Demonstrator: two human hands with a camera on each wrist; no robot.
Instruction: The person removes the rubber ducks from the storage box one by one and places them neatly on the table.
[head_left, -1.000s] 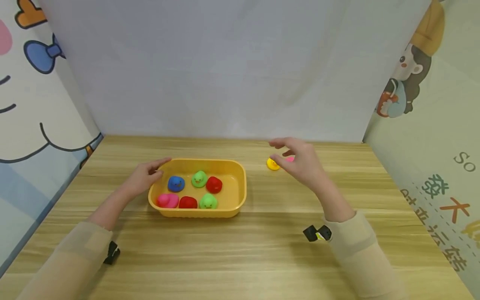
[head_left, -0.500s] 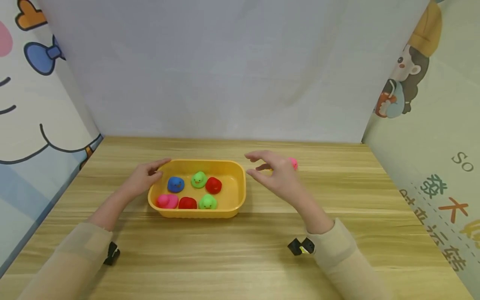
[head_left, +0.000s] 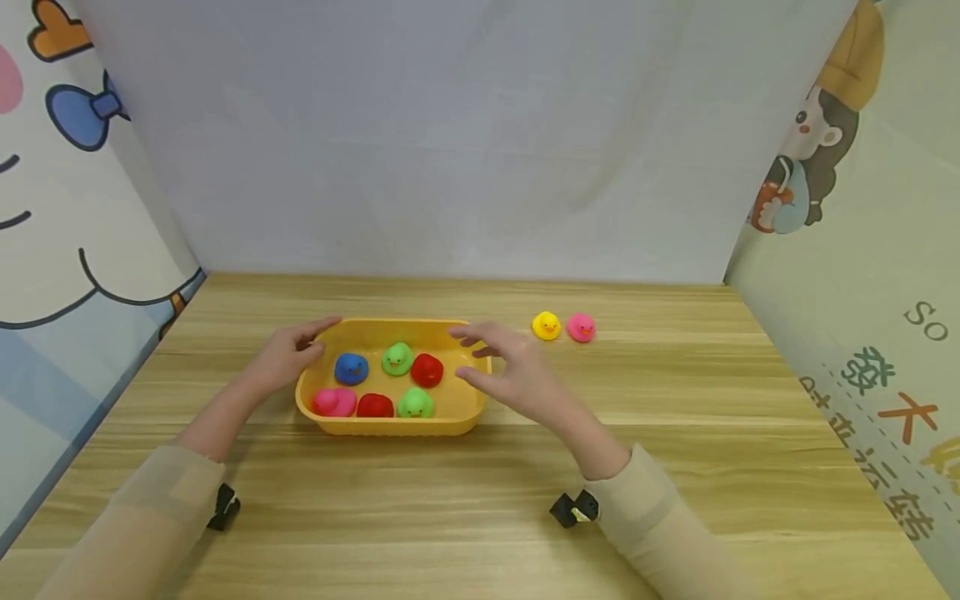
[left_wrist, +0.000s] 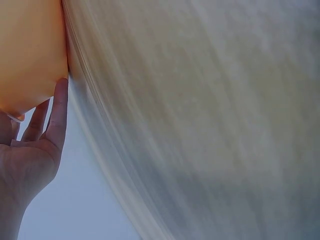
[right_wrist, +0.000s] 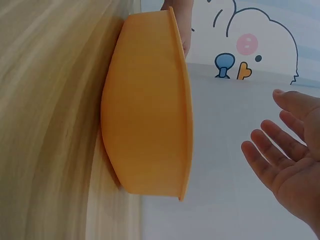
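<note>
A yellow plastic tub (head_left: 480, 421) stands on the wooden table with several rubber ducks inside: a blue duck (head_left: 352, 368), green ducks (head_left: 397, 359) (head_left: 416, 403), red ducks (head_left: 427, 371) (head_left: 376, 406) and a pink duck (head_left: 335, 402). My left hand (head_left: 283, 360) holds the tub's left end, thumb at the rim; in the left wrist view, its fingers (left_wrist: 60, 107) lie against the outer wall. Over the tub's right end is my right hand (head_left: 513, 371), fingers spread and nothing between them. The right wrist view shows this hand (right_wrist: 295, 160) above the rim, apart from it.
Beyond the tub, to the right, a yellow duck (head_left: 547, 326) and another pink duck (head_left: 581, 327) sit side by side on the table (head_left: 675, 392). A pale cloth (head_left: 465, 142) hangs behind the table, and printed panels flank it.
My right hand has moved left and toward me, from above the two loose ducks to the tub's right end, uncovering both ducks. The left hand and the tub have stayed put.
</note>
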